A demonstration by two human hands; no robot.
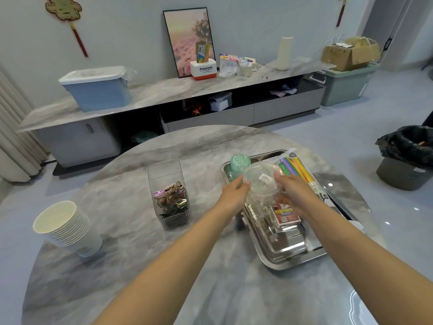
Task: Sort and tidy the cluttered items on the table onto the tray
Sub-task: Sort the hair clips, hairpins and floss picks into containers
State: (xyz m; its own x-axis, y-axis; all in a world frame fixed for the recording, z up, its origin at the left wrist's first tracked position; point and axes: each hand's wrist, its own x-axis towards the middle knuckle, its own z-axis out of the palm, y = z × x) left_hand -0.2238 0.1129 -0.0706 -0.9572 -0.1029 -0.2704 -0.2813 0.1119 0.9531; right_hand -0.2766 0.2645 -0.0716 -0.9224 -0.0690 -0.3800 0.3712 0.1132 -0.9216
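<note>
A clear plastic round container [262,182] with a small white label is held above the steel tray [293,260] between both hands. My left hand [234,195] grips its left side and my right hand [294,195] grips its right side. On the tray lie a pack of coloured straws [296,166], a red packet [284,214] and a green cup [239,164] at the far end. Left of the tray on the table stand a clear box of small trinkets [169,195] and a stack of paper cups [66,228].
The round marble table [131,266] reaches to the frame's bottom. Behind it runs a long low cabinet with a blue lidded bin [97,87]. A bin with a black bag [407,158] stands on the floor at right.
</note>
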